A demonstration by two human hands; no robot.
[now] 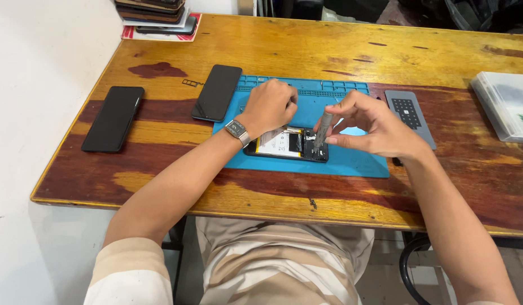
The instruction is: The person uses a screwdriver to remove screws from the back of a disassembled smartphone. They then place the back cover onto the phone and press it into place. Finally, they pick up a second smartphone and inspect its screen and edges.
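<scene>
Two hands work over a worn wooden table (340, 51), its varnish patchy in yellow and dark red-brown, pushed against a white wall on the left. On it lies a blue repair mat (351, 161) with small compartments along its far edge. An opened phone (287, 144), back cover off and white battery showing, rests on the mat near its front. The left hand (270, 107), a square wristwatch (237, 131) on its wrist, is curled loosely with its fingers pressing down on the phone's far edge. The right hand (374, 124) pinches a slim grey screwdriver (322, 130) near its top between thumb and fingertips; the tool stands almost upright with its tip on the phone's right end. Left of the mat a dark phone (217, 92) lies face down, overlapping the mat's corner, and another dark phone (113, 117) lies well apart near the table's left edge. A stack of phones (157, 14) sits at the far left corner. Right of the mat lies a grey pad (409, 116), and a clear plastic box (507, 104) sits near the right edge.
</scene>
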